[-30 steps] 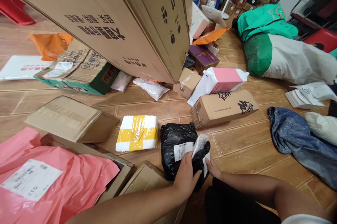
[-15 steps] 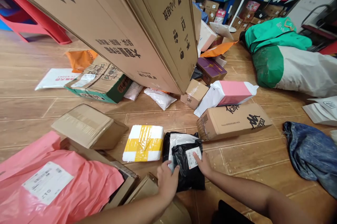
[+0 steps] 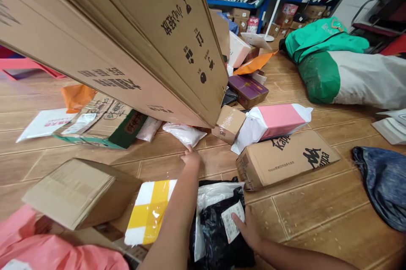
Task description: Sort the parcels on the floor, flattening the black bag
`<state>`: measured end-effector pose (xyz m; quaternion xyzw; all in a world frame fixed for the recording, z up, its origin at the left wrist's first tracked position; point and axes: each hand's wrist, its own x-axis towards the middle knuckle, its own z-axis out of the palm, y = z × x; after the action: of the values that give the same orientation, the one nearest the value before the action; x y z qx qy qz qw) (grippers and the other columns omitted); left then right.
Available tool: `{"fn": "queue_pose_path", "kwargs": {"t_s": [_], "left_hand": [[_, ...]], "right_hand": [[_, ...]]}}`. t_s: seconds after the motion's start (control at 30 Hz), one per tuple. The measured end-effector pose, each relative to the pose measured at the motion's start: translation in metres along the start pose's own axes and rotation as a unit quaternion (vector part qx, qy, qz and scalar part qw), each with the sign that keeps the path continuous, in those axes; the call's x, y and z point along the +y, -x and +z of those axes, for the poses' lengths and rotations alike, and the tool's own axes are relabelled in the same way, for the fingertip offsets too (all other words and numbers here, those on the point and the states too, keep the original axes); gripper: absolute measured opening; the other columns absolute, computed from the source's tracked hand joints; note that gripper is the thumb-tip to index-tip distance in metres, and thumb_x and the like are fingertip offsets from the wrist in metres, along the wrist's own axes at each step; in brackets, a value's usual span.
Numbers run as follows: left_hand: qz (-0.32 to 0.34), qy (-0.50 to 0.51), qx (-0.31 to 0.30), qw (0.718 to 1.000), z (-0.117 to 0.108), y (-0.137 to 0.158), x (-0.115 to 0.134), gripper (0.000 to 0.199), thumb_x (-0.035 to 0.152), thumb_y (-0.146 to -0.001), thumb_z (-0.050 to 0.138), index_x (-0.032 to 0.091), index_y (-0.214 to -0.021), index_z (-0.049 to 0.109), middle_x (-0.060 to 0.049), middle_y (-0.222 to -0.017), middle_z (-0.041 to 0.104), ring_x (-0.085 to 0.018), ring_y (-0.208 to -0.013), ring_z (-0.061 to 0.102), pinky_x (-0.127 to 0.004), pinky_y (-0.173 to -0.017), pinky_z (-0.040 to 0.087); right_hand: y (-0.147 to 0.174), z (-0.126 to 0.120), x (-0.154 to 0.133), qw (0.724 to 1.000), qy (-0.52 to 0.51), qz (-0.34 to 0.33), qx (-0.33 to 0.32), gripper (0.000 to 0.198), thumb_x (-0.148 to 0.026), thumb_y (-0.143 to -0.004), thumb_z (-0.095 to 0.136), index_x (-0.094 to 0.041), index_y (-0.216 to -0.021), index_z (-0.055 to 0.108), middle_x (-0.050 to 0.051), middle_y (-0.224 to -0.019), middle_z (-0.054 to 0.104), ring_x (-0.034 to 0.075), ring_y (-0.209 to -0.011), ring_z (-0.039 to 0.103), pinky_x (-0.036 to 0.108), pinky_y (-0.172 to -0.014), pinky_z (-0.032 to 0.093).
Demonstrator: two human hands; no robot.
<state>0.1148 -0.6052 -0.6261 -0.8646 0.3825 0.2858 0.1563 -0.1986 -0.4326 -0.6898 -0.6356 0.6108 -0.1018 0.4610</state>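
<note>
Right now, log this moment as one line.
left hand: reaching, touching white poly bag | right hand: resting on black parcel | floor: parcels scattered

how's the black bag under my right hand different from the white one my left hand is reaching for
The black bag is dark, crumpled and bears a printed label; the white bag is pale, smoother, with no label showing. The right hand presses on the black one; the left hand just touches the white one's edge. Both are soft plastic parcels lying on the floor.

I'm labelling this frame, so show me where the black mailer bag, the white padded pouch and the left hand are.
black mailer bag (image 3: 218, 236): head view, on its black plastic front.
white padded pouch (image 3: 184, 133): head view, on its middle.
left hand (image 3: 191, 156): head view, on the back of the hand.
</note>
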Motion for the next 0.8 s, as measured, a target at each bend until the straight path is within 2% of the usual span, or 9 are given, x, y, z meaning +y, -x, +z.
{"fn": "queue_pose_path", "kwargs": {"t_s": [0.1,0.2,0.27,0.43,0.53,0.67,0.73,0.8], "left_hand": [[-0.012,0.006,-0.004,1.0,0.007,-0.013,0.001,0.063,0.008,-0.082,0.056,0.014,-0.144,0.042,-0.016,-0.161,0.016,-0.031,-0.14,0.032,-0.048,-0.107,0.038],[-0.008,0.022,0.011,1.0,0.002,-0.021,0.0,0.046,0.025,-0.092,0.054,0.013,-0.136,0.05,-0.015,-0.149,0.041,-0.027,-0.13,0.047,-0.047,-0.107,0.039],[0.003,0.032,0.019,0.999,-0.003,-0.024,-0.002,0.041,0.035,-0.093,0.055,0.013,-0.128,0.056,-0.014,-0.141,0.051,-0.026,-0.124,0.052,-0.048,-0.105,0.041],[0.029,0.048,0.017,0.998,0.0,-0.021,-0.002,0.032,0.035,-0.092,0.059,0.012,-0.113,0.064,-0.012,-0.121,0.064,-0.022,-0.111,0.061,-0.042,-0.095,0.05],[0.005,0.05,0.051,0.997,-0.001,-0.023,-0.001,0.033,0.032,-0.092,0.057,0.013,-0.118,0.063,-0.013,-0.121,0.065,-0.023,-0.11,0.062,-0.041,-0.091,0.051],[-0.069,0.035,0.113,0.991,-0.013,-0.038,-0.007,0.047,0.024,-0.092,0.049,0.004,-0.134,0.05,-0.028,-0.137,0.05,-0.036,-0.125,0.051,-0.05,-0.091,0.047],[-0.062,0.024,0.106,0.992,-0.018,-0.046,-0.011,0.044,0.021,-0.092,0.047,0.004,-0.132,0.053,-0.028,-0.136,0.05,-0.037,-0.125,0.05,-0.05,-0.092,0.046],[-0.027,0.009,0.09,0.996,-0.02,-0.052,-0.013,0.038,0.02,-0.094,0.045,0.007,-0.127,0.057,-0.022,-0.133,0.055,-0.031,-0.124,0.053,-0.046,-0.094,0.046]], "right_hand": [[-0.003,-0.001,0.005,1.0,0.012,-0.016,-0.019,0.053,-0.061,-0.085,0.052,-0.013,-0.107,0.056,0.017,-0.107,0.056,0.032,-0.109,0.053,0.044,-0.097,0.041],[-0.005,0.001,0.009,1.0,0.019,-0.02,-0.014,0.054,-0.061,-0.085,0.051,-0.013,-0.108,0.056,0.016,-0.107,0.056,0.032,-0.108,0.053,0.043,-0.096,0.041],[-0.006,0.003,0.01,1.0,0.019,-0.02,-0.01,0.054,-0.062,-0.084,0.051,-0.013,-0.106,0.056,0.016,-0.106,0.056,0.033,-0.107,0.054,0.043,-0.095,0.041],[-0.008,0.006,0.016,0.999,0.012,-0.029,-0.011,0.053,-0.063,-0.085,0.05,-0.013,-0.105,0.055,0.016,-0.105,0.056,0.032,-0.107,0.053,0.043,-0.096,0.04],[-0.007,0.005,0.015,0.999,0.001,-0.03,-0.01,0.053,-0.063,-0.085,0.05,-0.014,-0.105,0.056,0.016,-0.106,0.056,0.031,-0.107,0.053,0.042,-0.096,0.041],[-0.005,-0.002,0.006,0.999,-0.008,-0.015,-0.032,0.056,-0.064,-0.084,0.052,-0.014,-0.109,0.057,0.017,-0.108,0.057,0.032,-0.107,0.055,0.042,-0.095,0.042],[-0.004,-0.006,-0.002,0.999,-0.003,0.001,-0.041,0.059,-0.064,-0.083,0.052,-0.012,-0.111,0.057,0.018,-0.109,0.057,0.033,-0.108,0.055,0.042,-0.095,0.042],[-0.003,-0.01,-0.009,0.999,0.006,0.018,-0.047,0.06,-0.064,-0.083,0.052,-0.012,-0.112,0.057,0.018,-0.111,0.057,0.032,-0.11,0.055,0.042,-0.097,0.042]]}}
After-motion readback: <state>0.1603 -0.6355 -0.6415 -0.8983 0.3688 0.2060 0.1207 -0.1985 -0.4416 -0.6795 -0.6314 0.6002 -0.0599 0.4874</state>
